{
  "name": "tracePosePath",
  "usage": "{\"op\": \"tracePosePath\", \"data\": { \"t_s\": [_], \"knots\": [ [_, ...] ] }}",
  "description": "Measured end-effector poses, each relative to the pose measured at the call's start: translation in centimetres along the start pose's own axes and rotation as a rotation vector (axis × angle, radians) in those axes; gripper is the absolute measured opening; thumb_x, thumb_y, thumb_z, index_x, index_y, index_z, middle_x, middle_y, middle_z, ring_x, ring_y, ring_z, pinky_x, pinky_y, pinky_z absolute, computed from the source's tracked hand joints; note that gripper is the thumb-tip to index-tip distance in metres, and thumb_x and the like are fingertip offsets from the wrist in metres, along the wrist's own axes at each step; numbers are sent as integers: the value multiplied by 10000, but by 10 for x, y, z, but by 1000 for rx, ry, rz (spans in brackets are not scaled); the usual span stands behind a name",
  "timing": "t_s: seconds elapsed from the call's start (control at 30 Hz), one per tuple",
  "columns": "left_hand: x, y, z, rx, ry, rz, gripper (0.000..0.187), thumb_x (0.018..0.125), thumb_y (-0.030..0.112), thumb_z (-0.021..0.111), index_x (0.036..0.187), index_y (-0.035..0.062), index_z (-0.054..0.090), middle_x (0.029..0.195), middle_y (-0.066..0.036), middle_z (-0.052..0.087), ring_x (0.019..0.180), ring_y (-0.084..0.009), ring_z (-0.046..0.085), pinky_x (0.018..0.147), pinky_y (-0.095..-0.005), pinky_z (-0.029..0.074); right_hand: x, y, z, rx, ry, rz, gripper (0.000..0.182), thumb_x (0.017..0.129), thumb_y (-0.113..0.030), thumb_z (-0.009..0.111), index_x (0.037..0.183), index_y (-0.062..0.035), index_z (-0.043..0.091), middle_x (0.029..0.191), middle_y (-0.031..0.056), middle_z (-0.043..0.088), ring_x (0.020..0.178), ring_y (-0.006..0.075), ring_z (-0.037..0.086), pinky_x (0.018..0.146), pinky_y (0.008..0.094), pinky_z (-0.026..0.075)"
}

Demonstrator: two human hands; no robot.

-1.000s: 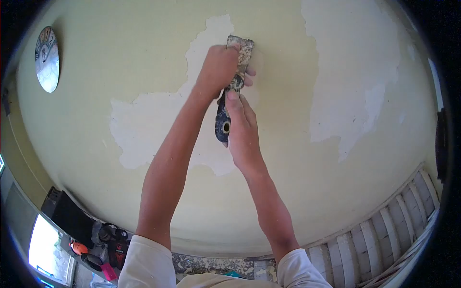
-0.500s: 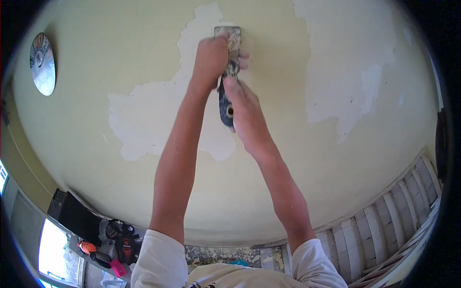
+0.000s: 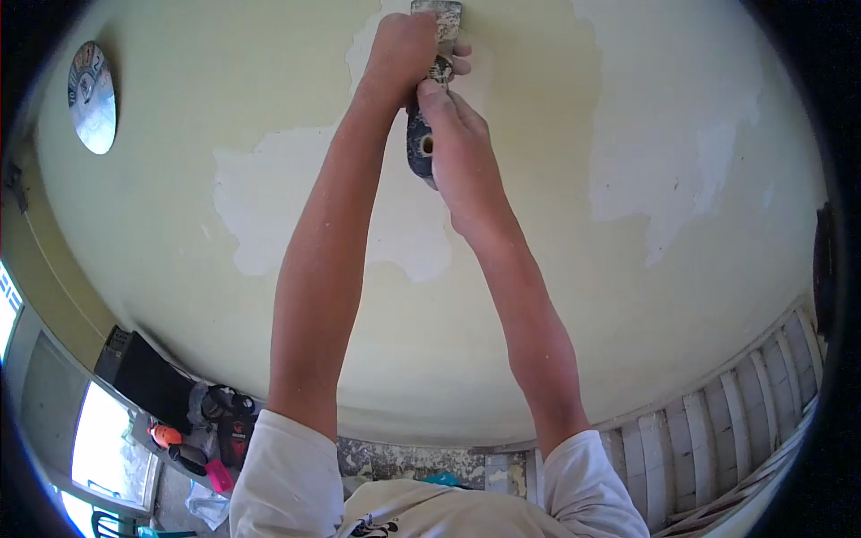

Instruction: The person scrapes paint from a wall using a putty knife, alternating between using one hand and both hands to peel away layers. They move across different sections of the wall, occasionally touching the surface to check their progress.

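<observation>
A scraper with a dark, paint-spattered handle and a wide metal blade is held up against the pale yellow wall. My right hand is wrapped round its handle, thumb on top, with some fingertips showing to the right of the blade. Pressed on the blade near the top edge of the view is my left hand, its fingers bent and partly hidden. Whitish bare patches spread over the wall below and left of the tool, with another large patch to the right.
A round clock hangs on the wall at the upper left. Low on the left are a black box-like object, an orange item, a pink item and a bright opening. Slatted panelling runs along the lower right.
Both hands and the scraper have moved upward in the view. The clock and wall patches have shifted slightly too, so the camera has turned a little.
</observation>
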State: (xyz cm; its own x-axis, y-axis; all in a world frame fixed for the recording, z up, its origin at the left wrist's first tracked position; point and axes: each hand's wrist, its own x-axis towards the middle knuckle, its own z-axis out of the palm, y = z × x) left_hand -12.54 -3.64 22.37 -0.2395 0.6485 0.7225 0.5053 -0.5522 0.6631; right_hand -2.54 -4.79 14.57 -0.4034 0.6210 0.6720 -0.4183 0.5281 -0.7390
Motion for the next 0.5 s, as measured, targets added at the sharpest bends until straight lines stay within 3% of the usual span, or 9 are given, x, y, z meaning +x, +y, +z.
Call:
{"op": "tracePosePath", "data": {
  "t_s": [0.03,0.07,0.1,0.17,0.5],
  "knots": [
    [5,7,-3,-40,-13,-57,289,877,162,355,925,-55,540,725,-129,637,613,-217,657,476,-308,517,3,-8,1,52,-13,37,372,907,-350,407,802,-1,481,640,30,451,594,98,428,557,275,377],
    [7,-10,-2,139,-36,93,289,874,157,353,948,-50,539,711,-130,637,582,-218,645,477,-306,506,-3,-6,0,58,-19,33,372,907,-350,407,802,-1,481,640,30,451,594,98,428,557,275,377],
    [2,-7,-2,150,-35,104,289,874,157,353,948,-50,539,711,-130,637,582,-218,645,477,-306,506,-12,-1,0,62,-10,84,367,907,-349,409,802,-5,481,639,26,452,591,93,427,551,271,375],
    [-16,-1,3,-179,16,-170,292,869,154,361,972,-60,531,718,-145,634,553,-219,630,485,-302,494,-13,0,0,65,-1,121,362,906,-348,411,801,-8,480,638,21,453,588,88,426,544,267,373],
    [-8,4,-5,-224,-1,-107,305,868,131,323,928,-101,510,756,-204,629,547,-237,629,443,-302,481,-5,-2,10,67,-2,36,375,914,-334,390,823,11,505,634,18,469,578,90,434,535,267,372]
  ]
}}
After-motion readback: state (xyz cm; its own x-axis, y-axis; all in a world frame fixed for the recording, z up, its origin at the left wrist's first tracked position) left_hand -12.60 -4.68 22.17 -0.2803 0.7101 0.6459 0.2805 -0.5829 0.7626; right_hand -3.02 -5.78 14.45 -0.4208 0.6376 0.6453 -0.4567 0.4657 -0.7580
